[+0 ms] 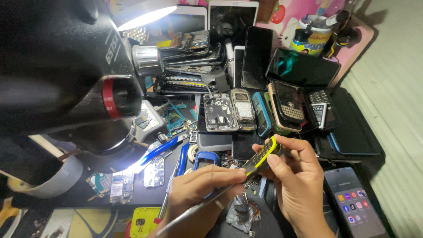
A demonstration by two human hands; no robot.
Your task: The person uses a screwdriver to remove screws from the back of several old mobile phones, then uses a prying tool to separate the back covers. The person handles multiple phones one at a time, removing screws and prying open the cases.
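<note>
Now screwdriver (263, 159) pinched between right fingers (276, 162).

Glossy glass smartphone (356, 202), matt metal tweezers (194, 210), yellow-black plastic screwdriver handle (264, 158).

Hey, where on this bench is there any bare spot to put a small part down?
Little room. One bare dark strip lies between the loose circuit boards and the left hand, below the blue-handled pliers. Another is the black case top right of the keypad phones. The back, with stacked phones, is packed. The right hand holds a yellow-handled tool.
</note>
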